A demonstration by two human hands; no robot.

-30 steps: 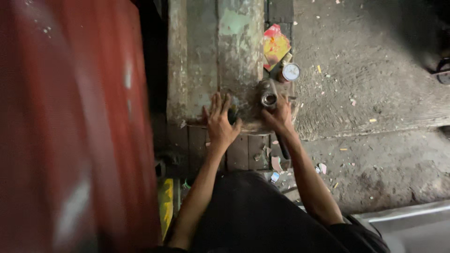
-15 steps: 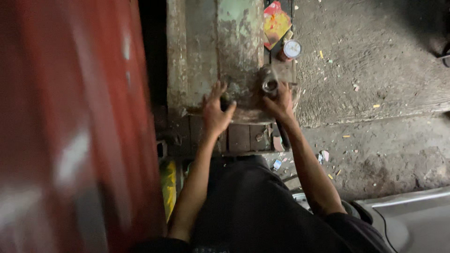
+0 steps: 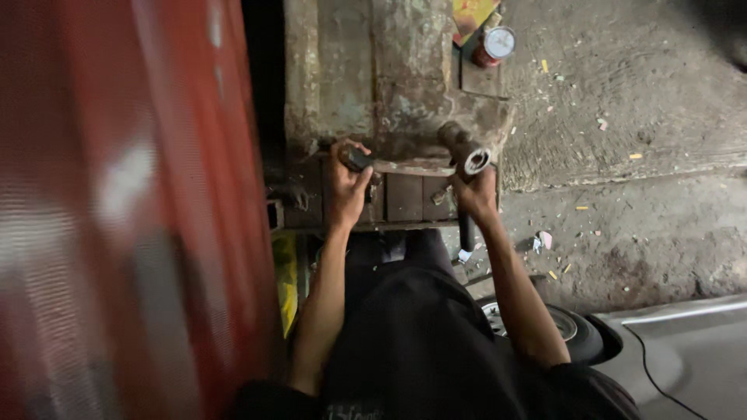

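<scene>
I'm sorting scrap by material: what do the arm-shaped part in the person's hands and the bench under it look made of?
The arm-shaped part looks like cast or forged metal, probably steel: dull grey, rust-brown patches, a bare ring end. The bench seems heavy metal too, with worn greenish paint and rust, though grime leaves that open.

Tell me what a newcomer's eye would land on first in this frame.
Probably the big blurred red panel filling the left side. Next, at centre, the left hand and right hand gripping a rusty metal part with a tube-like end, over a worn bench. A small round tin stands at the top.
</scene>
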